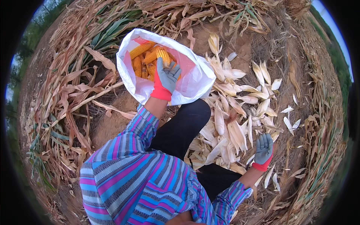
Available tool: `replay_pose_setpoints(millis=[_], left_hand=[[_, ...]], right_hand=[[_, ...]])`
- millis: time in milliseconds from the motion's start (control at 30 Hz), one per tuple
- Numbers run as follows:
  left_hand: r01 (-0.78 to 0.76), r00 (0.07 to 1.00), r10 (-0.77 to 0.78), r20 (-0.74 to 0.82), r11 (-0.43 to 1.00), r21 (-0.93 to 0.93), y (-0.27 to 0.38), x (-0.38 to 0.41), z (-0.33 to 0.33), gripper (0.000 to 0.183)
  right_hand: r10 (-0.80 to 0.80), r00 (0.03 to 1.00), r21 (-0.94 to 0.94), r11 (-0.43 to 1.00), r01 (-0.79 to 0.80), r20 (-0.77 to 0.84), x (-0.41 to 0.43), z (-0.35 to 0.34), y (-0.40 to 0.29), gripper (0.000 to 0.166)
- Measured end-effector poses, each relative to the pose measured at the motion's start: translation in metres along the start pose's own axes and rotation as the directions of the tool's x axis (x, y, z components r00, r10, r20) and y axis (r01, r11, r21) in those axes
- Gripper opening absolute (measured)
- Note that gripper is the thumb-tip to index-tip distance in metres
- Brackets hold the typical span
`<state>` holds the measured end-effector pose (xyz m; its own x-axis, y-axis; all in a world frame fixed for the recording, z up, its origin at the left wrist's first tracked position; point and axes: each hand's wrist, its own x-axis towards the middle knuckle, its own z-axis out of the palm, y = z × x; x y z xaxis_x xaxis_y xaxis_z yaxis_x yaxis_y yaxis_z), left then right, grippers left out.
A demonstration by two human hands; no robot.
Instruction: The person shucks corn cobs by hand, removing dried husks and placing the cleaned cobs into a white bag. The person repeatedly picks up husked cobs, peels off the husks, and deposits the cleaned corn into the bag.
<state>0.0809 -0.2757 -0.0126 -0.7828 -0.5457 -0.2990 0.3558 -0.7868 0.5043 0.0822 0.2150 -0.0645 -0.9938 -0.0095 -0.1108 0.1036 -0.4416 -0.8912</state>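
Observation:
My left hand [168, 75], in a grey-palmed glove with a red cuff, is over the mouth of a white woven sack [201, 74]. Its palm faces up and its fingers are apart. A yellow corn cob [162, 55] lies just beyond the thumb and fingertips, on other husked cobs [137, 66] inside the sack. Out to the right, my right hand [263, 148], gloved alike, has its palm up and fingers slightly curled, with nothing seen in the palm. Pale dry corn husks [236, 132] are heaped between the sack and this hand; one shows beside its fingertips.
Cut corn stalks with dry leaves [70, 95] lie along the left, and more stalks [323, 157] line the right edge. Bare brown soil [239, 46] shows beyond the husks. My bent knee [197, 111] in dark trousers is against the sack's near side.

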Motion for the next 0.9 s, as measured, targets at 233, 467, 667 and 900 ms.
replay_pose_setpoints(millis=[233,467,667,900], left_hand=[[0.217,0.886,-0.291,0.361,0.948,0.231,-0.057,-0.056,-0.004,0.04],[0.206,0.723,-0.439,0.533,0.874,0.44,-0.084,-0.088,0.039,0.041],[0.253,0.57,-0.515,0.64,0.852,0.459,-0.129,-0.088,0.106,0.039],[0.204,0.39,-0.634,0.668,0.767,0.608,-0.223,-0.082,0.155,0.034]], right_hand=[[0.014,0.997,0.018,1.0,-0.012,-0.072,-0.001,-0.012,-0.003,0.047],[0.013,0.992,-0.019,1.0,-0.016,-0.125,0.004,-0.011,-0.001,0.048],[-0.057,0.994,-0.086,0.995,0.048,-0.096,0.004,0.022,-0.015,0.046],[-0.078,0.988,-0.123,0.991,0.061,-0.134,0.011,0.023,-0.025,0.052]])
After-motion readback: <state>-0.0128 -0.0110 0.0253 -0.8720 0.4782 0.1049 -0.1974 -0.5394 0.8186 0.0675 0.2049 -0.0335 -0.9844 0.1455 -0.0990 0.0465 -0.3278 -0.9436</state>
